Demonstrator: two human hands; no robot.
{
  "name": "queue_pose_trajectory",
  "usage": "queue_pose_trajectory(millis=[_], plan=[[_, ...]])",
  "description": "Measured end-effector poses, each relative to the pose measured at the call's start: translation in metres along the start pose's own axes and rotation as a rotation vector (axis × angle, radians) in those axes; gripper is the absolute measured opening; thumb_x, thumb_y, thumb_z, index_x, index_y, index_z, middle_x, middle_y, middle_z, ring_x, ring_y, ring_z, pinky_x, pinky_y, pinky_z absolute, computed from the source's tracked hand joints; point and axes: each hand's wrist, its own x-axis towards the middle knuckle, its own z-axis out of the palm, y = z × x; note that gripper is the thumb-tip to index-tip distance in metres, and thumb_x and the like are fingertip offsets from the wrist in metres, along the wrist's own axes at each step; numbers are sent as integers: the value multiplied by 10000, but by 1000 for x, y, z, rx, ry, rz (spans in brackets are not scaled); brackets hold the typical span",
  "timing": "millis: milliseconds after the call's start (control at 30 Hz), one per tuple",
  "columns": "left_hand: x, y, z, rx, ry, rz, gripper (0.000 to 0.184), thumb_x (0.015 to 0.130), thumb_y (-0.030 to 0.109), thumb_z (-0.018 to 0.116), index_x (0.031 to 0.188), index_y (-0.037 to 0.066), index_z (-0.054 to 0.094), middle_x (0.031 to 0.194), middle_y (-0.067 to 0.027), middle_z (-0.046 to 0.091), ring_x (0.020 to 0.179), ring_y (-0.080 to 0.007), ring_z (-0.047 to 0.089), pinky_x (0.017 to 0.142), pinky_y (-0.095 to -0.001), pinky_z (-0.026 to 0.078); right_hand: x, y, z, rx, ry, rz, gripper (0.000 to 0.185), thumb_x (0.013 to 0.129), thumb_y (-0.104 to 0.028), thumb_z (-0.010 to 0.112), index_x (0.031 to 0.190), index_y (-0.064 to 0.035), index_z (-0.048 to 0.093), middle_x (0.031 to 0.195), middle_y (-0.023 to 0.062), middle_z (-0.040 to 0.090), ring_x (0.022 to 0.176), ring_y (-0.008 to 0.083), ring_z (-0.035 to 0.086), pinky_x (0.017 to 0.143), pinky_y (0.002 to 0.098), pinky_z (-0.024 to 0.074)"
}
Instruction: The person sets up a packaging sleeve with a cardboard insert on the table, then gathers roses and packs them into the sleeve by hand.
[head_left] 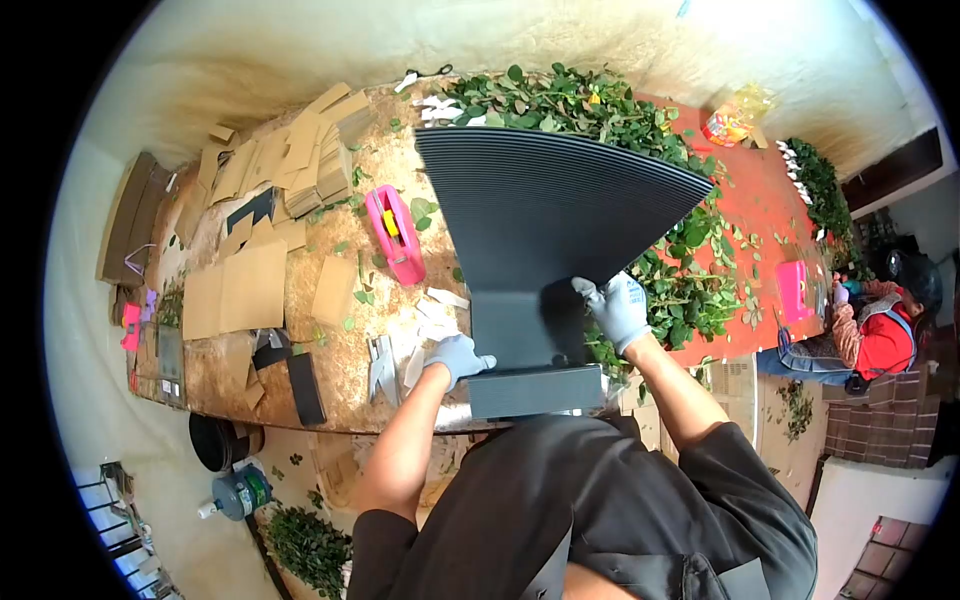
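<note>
A dark grey corrugated sheet (550,200) stands fanned out in front of me, with a folded lower part (535,392) at the table's front edge. My left hand (458,361), in a light grey glove, lies at the sheet's lower left side, its thumb resting on the fold. Gloved too, my right hand (615,308) is at the sheet's right edge, fingers partly bent, with nothing clearly held. White paper strips (436,320) lie beside my left hand. A pink tape dispenser (396,234) is to the left of the sheet.
Brown cardboard pieces (235,292) and a dark strip (306,388) lie on the table's left part. Leafy stems (570,105) spread behind and right of the sheet. A co-worker (880,335) in red is at the far right, near a pink box (793,291). A water jug (240,494) stands below left.
</note>
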Motion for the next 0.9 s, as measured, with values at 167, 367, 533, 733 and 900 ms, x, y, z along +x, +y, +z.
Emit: queue_pose_trajectory(millis=[167,367,533,733,900], plan=[[4,-7,7,-53,-34,16,732,814,652,676,1060,-34,745,1093,-270,719,1046,-414,691,944,-461,532,-7,7,11,-479,-193,285,445,938,-529,644,1042,-112,759,1010,186,728,915,394,696,785,486,550],[-4,-3,0,-43,-2,59,747,809,667,655,1017,-43,752,1050,-278,724,1017,-419,696,936,-466,530,-8,-36,15,-465,-349,370,521,976,-529,534,955,-70,781,916,211,740,899,389,720,805,485,559],[3,-8,7,-17,48,83,745,803,679,660,946,-46,756,977,-289,724,966,-432,699,893,-483,535,0,-60,59,-487,-677,-207,376,971,-375,573,1126,-62,713,1148,198,677,1073,362,665,900,466,535],[13,-24,28,-91,109,67,636,822,616,696,857,-17,752,837,-231,732,804,-374,723,733,-462,541,5,-29,120,-596,-600,-326,312,1023,-252,478,1123,-87,723,1195,136,655,1110,320,637,866,462,523],[-22,11,-16,-30,28,-72,586,845,578,695,852,-6,747,823,-205,731,811,-378,708,762,-467,537,-8,-11,137,-616,-471,-406,298,1010,-286,504,1089,-103,726,1104,81,638,1006,265,613,778,477,477]])
